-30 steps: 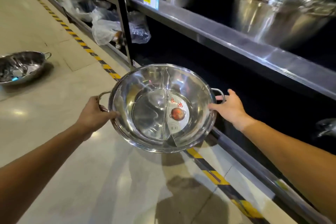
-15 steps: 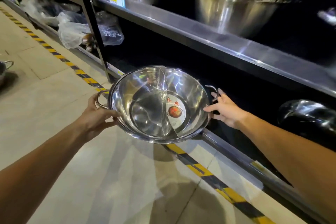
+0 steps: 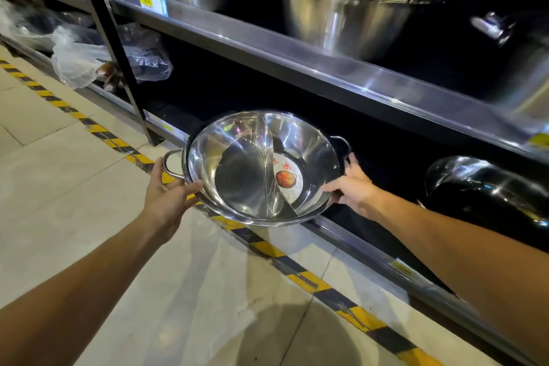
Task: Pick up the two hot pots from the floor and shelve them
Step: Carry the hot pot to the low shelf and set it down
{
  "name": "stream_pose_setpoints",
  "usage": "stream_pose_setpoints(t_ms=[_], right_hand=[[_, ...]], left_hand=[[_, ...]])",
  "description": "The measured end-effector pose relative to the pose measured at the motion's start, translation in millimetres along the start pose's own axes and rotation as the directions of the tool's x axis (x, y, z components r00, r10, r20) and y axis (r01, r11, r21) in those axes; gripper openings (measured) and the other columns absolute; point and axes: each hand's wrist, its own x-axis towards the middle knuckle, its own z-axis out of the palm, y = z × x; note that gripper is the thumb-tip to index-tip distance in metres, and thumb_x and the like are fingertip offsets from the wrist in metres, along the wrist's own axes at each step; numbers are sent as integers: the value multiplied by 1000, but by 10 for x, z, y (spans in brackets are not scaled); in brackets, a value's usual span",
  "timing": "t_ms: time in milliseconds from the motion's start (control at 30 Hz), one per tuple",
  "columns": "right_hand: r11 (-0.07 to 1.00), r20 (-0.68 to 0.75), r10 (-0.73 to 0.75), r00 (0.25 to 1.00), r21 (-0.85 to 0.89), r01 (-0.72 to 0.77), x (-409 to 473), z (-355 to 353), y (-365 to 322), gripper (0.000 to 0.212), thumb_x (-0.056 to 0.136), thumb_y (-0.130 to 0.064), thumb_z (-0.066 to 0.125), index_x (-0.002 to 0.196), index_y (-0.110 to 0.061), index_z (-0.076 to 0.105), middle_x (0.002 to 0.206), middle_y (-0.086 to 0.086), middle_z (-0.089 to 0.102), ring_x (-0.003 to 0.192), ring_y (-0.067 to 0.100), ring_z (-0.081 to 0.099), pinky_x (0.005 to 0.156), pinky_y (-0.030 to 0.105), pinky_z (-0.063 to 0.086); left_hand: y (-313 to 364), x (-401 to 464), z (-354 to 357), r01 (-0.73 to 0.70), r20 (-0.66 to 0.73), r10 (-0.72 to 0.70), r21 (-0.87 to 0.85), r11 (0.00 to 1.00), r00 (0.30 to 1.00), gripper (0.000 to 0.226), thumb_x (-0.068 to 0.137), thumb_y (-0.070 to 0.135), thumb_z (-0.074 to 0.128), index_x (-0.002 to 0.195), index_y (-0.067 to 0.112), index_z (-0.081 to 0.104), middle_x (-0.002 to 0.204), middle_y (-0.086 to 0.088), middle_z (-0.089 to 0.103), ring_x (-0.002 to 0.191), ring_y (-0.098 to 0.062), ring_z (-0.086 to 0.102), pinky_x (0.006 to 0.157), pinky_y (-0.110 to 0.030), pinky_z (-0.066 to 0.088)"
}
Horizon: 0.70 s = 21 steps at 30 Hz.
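Grip: while both hands carry it, the left hand is wrapped on the rim just under the near-left loop handle, thumb lying over the rim edge; the right hand holds the opposite rim just below the far-right loop handle, fingers spread along the metal.
Load: a divided hot pot, steel, held level and mouth up, with a curved divider and a round label in its right half.
Axis: the handle-to-handle line runs roughly along the shelf front (so the pot faces the opening broadside).
Where it is: in the air at the lip of the bottom shelf, its far side already over the dark opening, its near side over the striped floor tape.
Nearer hand: the right, which sits at the shelf mouth; the left hangs out over the floor.
Coming move: I judge a push away and slightly right, then a set-down.
Neighbours: a dark wok lies to the right on the same level, well apart; steel basins stand on the shelf above.
Second pot: not in view.
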Motion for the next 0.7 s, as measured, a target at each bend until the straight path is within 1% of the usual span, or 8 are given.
stream_pose_setpoints(t_ms=[33, 100, 167, 267, 433, 500, 567, 700], right_hand=[[1000, 19, 13, 1000, -13, -13, 8, -23, 6, 121, 80, 24, 61, 157, -37, -10, 166, -9, 19, 112, 18, 58, 77, 42, 59], [1000, 24, 10, 1000, -22, -10, 55, -106, 29, 124, 79, 24, 63, 157, -37, -10, 166, -11, 20, 127, 21, 53, 73, 37, 58], [1000, 4, -8, 1000, -19, 8, 103, -194, 56, 124, 79, 23, 65, 157, -38, -8, 166, -12, 17, 143, 25, 39, 87, 43, 55], [998, -36, -58, 998, -19, 57, 170, -289, 95, 120, 81, 19, 67, 158, -41, -4, 165, -13, 19, 143, 22, 39, 108, 55, 44], [991, -139, -118, 983, 50, 126, 333, -435, 119, 88, 87, 17, 60, 157, -24, 24, 152, 4, 48, 132, 30, 54, 93, 44, 53], [993, -175, -72, 982, 77, 86, 375, -491, 155, 78, 91, 13, 58, 154, -26, 33, 146, 2, 54, 128, 29, 57, 97, 41, 51], [989, -238, -44, 970, 125, 76, 405, -552, 205, 74, 91, 14, 56, 148, -30, 41, 136, 0, 59, 119, 25, 60, 104, 44, 49], [991, -283, -81, 956, 83, 109, 442, -699, 283, 76, 85, 17, 60, 147, -25, 47, 138, 3, 60, 117, 24, 63, 97, 47, 54]], left_hand=[[-19, 30, 41, -1, -8, 1, -13, 1000, 1000, 98, 79, -10, 72, 151, 39, 27, 139, -30, 52, 111, -27, 68, 86, -41, 58], [-55, 97, 131, -23, -25, 22, -23, 999, 999, 99, 81, -8, 71, 152, 42, 24, 144, -27, 48, 117, -31, 64, 87, -40, 57], [-92, 162, 262, -54, -37, 53, -22, 998, 998, 99, 83, -6, 70, 153, 42, 21, 141, -23, 52, 114, -30, 66, 89, -43, 57], [-125, 262, 521, -93, -69, 93, 8, 996, 993, 95, 85, -2, 68, 154, 41, 19, 141, -23, 53, 119, -31, 62, 96, -50, 55], [-122, 478, 915, -64, 62, 62, 26, 998, 996, 110, 82, -11, 67, 155, 44, 5, 156, -24, 34, 134, -30, 49, 102, -44, 48], [-140, 531, 1019, -23, 168, 11, 67, 997, 986, 121, 78, -15, 68, 154, 46, -5, 162, -16, 25, 134, -24, 47, 102, -41, 47], [-190, 583, 1080, 16, 246, -37, 86, 996, 969, 126, 78, -17, 66, 153, 46, -12, 163, -10, 25, 134, -23, 48, 109, -48, 43], [-321, 625, 1165, 78, 280, -120, 154, 985, 952, 127, 79, -13, 70, 151, 44, -17, 160, -9, 34, 141, -24, 42, 116, -58, 30]])
